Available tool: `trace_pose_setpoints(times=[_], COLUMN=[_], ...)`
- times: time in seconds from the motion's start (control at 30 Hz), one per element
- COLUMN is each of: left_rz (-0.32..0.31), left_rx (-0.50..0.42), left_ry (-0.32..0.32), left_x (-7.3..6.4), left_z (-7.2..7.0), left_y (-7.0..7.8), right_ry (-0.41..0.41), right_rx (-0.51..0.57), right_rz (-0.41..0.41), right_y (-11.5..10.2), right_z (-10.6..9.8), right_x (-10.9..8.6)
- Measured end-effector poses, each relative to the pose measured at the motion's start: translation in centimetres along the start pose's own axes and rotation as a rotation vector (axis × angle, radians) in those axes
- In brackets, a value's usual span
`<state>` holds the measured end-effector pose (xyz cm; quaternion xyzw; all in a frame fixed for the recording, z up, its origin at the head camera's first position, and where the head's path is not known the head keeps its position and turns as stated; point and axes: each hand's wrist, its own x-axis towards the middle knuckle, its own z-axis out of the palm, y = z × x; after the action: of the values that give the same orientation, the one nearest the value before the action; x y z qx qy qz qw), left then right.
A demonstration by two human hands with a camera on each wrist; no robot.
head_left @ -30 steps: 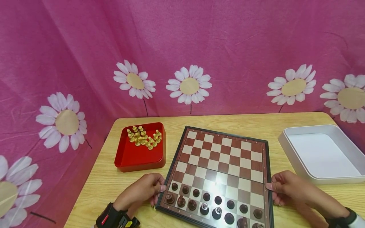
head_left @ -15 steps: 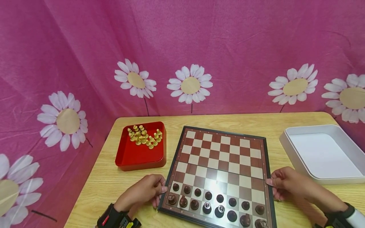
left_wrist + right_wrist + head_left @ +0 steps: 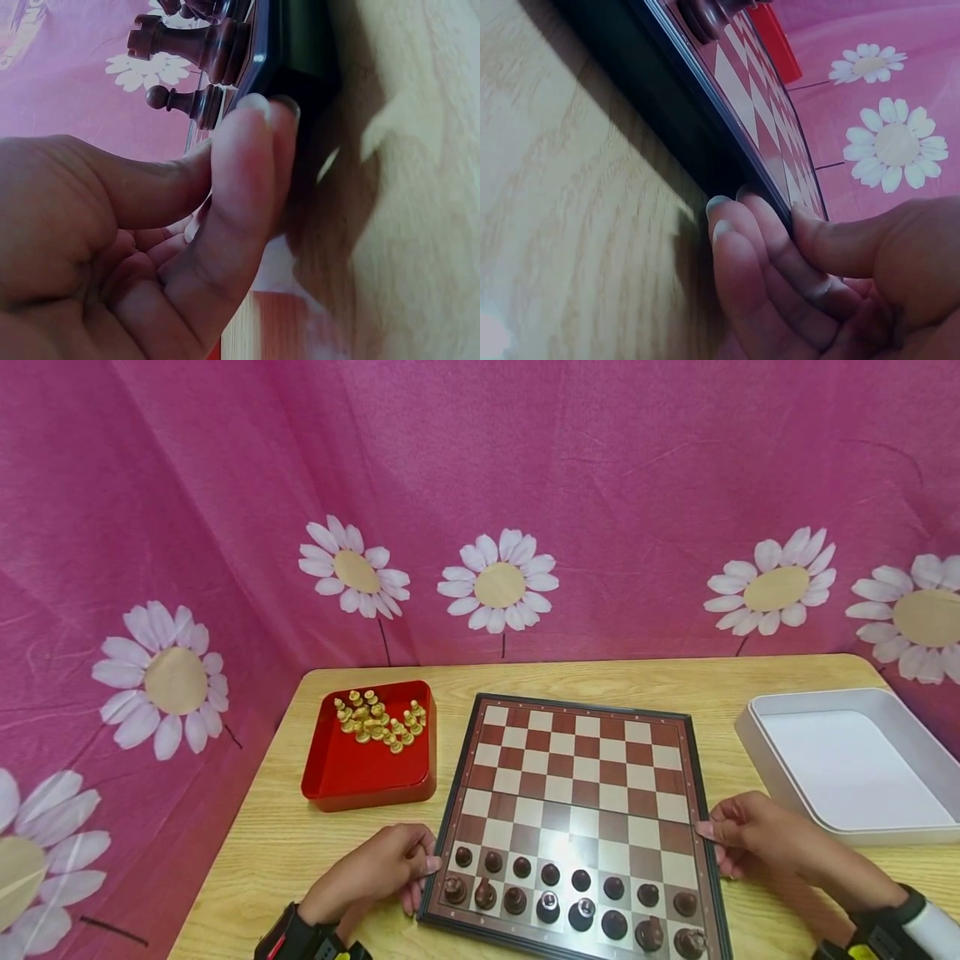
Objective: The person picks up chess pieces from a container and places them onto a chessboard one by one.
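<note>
A brown-and-cream chessboard (image 3: pixel 570 793) with a dark rim lies slightly turned on the table. Two rows of dark brown chess pieces (image 3: pixel 547 906) stand along its near side. My left hand (image 3: pixel 382 868) holds the board's left edge near the front corner, thumb on top; the left wrist view shows a dark rook (image 3: pixel 195 46) and a pawn (image 3: pixel 187 101) just beyond the fingers. On the opposite edge, my right hand (image 3: pixel 765 835) grips the rim between thumb and fingers, as the right wrist view shows with the board's dark side (image 3: pixel 652 90).
To the left sits a red tray (image 3: pixel 345 781) with several gold-coloured chess pieces (image 3: pixel 371 724) heaped toward its back. A white tray (image 3: pixel 885 760) stands on the right, close to my right hand. Pink cloth (image 3: pixel 600 485) with daisies hangs behind the wooden table (image 3: pixel 255 852).
The chessboard has turned a little, its far side shifting left and its near side right, pieces along with it. Both hands stay on its edges; the right one has moved slightly away from me.
</note>
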<state>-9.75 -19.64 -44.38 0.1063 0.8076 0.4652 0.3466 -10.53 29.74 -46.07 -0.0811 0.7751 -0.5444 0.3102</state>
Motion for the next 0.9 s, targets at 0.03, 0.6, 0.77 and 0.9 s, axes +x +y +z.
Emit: trace_pose_setpoints(times=[0.03, 0.6, 0.77, 0.9], left_rz=[-0.002, -0.024, -0.035, -0.045], left_rx=[-0.008, -0.078, -0.101, -0.101], left_ry=[-0.001, -0.022, -0.026, -0.028], left_x=[0.0, -0.2, -0.2, -0.2], left_z=[0.0, 0.6, 0.9, 1.0], left_y=[0.0, 0.1, 0.1, 0.1], right_ry=[-0.001, 0.049, 0.058, 0.062], right_rx=[-0.001, -0.03, -0.048, -0.07], right_rz=[-0.002, 0.077, 0.083, 0.084], right_y=[0.0, -0.4, -0.4, -0.5], right_z=[-0.1, -0.6, -0.9, -1.0], right_x=[0.0, 0.8, 1.1, 1.2])
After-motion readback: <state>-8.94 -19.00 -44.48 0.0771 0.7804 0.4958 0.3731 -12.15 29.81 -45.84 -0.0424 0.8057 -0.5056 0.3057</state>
